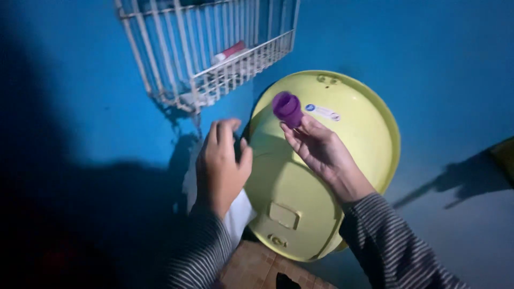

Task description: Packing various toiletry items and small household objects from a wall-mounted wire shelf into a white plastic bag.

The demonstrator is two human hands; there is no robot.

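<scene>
Blue wall (80,107), dimly lit, deep shadow over its left part. White wire rack (214,48) fixed to the wall near its top edge; a small red-and-white tube (229,52) lies inside on the rack's floor. Yellow basin (342,160), large, round, tipped up on edge against the wall, its underside facing the camera, a small sticker (323,112) near its upper rim. Brown tiled floor (257,267) below the basin's lower rim.

Right hand (321,150): palm up, fingers loosely curled, fingertips pinching a purple cap (287,108), small and cup-shaped, open end turned up and to the left. The cap is held in front of the basin's upper part, just left of the sticker.

Left hand (220,166): back to the camera, fingers curled around something white (238,214) at the basin's left rim; what it is cannot be told. Both wrists wear striped sleeves (198,251).
</scene>
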